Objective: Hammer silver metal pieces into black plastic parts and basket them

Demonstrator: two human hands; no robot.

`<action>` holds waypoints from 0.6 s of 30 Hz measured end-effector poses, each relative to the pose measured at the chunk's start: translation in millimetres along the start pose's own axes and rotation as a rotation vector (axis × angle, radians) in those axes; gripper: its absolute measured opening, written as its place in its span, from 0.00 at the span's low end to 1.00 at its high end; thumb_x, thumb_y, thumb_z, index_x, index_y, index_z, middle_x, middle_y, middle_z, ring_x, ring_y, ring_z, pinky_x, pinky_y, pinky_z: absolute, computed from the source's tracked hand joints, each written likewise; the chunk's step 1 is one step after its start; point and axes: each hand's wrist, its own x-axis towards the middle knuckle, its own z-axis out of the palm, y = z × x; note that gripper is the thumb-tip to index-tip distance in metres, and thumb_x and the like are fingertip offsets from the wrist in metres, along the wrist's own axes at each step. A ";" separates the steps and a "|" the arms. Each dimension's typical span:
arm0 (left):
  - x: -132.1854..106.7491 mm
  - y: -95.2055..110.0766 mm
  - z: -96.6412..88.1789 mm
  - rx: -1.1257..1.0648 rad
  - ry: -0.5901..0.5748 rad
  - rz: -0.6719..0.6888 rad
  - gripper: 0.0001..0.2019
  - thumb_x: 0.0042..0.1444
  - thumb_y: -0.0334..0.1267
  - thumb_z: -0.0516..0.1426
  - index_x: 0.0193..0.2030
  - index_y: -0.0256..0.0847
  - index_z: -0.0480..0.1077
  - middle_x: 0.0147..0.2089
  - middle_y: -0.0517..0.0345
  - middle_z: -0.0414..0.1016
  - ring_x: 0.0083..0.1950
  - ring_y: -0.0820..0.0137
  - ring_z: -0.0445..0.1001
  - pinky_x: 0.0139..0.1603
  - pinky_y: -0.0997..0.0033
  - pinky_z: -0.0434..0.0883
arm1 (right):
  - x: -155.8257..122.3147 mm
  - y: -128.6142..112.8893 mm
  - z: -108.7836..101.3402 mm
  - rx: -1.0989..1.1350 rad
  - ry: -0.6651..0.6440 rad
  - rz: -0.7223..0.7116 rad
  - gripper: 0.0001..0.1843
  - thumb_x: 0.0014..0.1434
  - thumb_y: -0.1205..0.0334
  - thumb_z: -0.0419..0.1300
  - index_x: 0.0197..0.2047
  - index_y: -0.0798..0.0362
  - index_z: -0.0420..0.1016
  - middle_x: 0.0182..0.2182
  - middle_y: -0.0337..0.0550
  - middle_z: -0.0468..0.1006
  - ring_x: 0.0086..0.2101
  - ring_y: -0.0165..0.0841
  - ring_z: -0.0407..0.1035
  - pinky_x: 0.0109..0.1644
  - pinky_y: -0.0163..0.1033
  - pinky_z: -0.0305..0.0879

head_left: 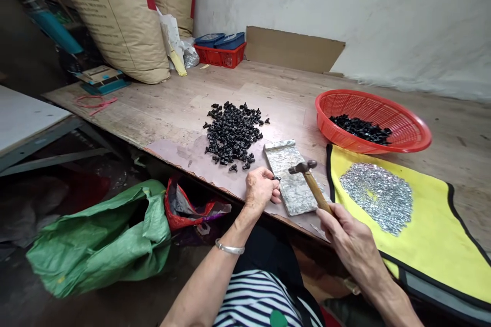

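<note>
My left hand (261, 188) pinches a small black part (276, 178) at the left edge of a worn metal block (291, 176) on the wooden table (161, 107). My right hand (347, 232) grips the wooden handle of a small hammer (309, 176), whose head hangs just above the block. A heap of small black parts (233, 134) lies just beyond my left hand. To the right, a pile of small shiny metal pieces (378, 195) rests on a yellow cloth (433, 245).
A red basket (406, 135) holding more black parts stands at the right. At the back are brown sacks (115, 15), a red crate (220, 56) with blue tubs and a cardboard sheet (293, 50). A green bag (99, 240) and a red bag (180, 209) lie below the table edge.
</note>
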 end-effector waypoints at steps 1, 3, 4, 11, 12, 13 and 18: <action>0.0 0.1 0.0 -0.005 0.003 -0.003 0.09 0.38 0.23 0.55 0.25 0.37 0.60 0.14 0.63 0.66 0.12 0.75 0.64 0.09 0.75 0.66 | 0.5 1.1 2.5 -0.124 0.057 -0.135 0.15 0.54 0.49 0.53 0.32 0.53 0.68 0.16 0.34 0.64 0.16 0.26 0.59 0.20 0.32 0.56; -0.7 0.5 0.3 -0.018 0.012 -0.009 0.09 0.37 0.23 0.55 0.24 0.37 0.59 0.14 0.63 0.66 0.12 0.75 0.64 0.09 0.75 0.66 | 1.2 3.8 7.3 -0.336 0.147 -0.367 0.16 0.59 0.51 0.48 0.35 0.53 0.69 0.19 0.38 0.68 0.17 0.28 0.62 0.22 0.33 0.57; -1.2 0.6 0.5 -0.023 0.019 -0.009 0.09 0.37 0.23 0.55 0.23 0.38 0.59 0.13 0.64 0.65 0.12 0.75 0.64 0.09 0.75 0.66 | 1.2 5.0 9.4 -0.429 0.176 -0.455 0.16 0.60 0.52 0.46 0.36 0.53 0.69 0.20 0.39 0.70 0.18 0.28 0.64 0.23 0.33 0.57; -2.7 -0.9 1.0 -0.034 0.063 0.009 0.08 0.36 0.22 0.54 0.22 0.38 0.59 0.12 0.65 0.63 0.11 0.75 0.63 0.10 0.75 0.66 | -4.0 4.9 17.2 -0.787 0.290 -0.708 0.15 0.65 0.58 0.43 0.40 0.55 0.69 0.29 0.43 0.76 0.20 0.28 0.67 0.22 0.34 0.55; -2.5 -1.3 0.8 -0.033 0.066 0.008 0.09 0.36 0.22 0.54 0.22 0.38 0.59 0.12 0.66 0.63 0.11 0.75 0.63 0.10 0.75 0.66 | -4.6 4.2 18.3 -0.809 0.302 -0.713 0.15 0.65 0.59 0.44 0.40 0.56 0.69 0.29 0.43 0.76 0.19 0.28 0.67 0.22 0.34 0.55; -2.3 -1.5 0.6 -0.029 0.070 0.007 0.09 0.36 0.22 0.54 0.22 0.38 0.59 0.12 0.66 0.63 0.11 0.75 0.63 0.10 0.74 0.66 | -5.0 3.7 19.4 -0.823 0.310 -0.714 0.15 0.64 0.60 0.44 0.40 0.56 0.69 0.29 0.43 0.77 0.19 0.28 0.67 0.22 0.35 0.54; -2.0 -2.4 0.1 -0.026 0.064 0.008 0.09 0.36 0.23 0.54 0.22 0.38 0.58 0.12 0.66 0.64 0.11 0.74 0.64 0.10 0.75 0.67 | -5.1 -3.1 17.5 -0.837 0.348 -0.742 0.14 0.64 0.62 0.46 0.41 0.58 0.70 0.29 0.45 0.78 0.21 0.30 0.70 0.23 0.34 0.58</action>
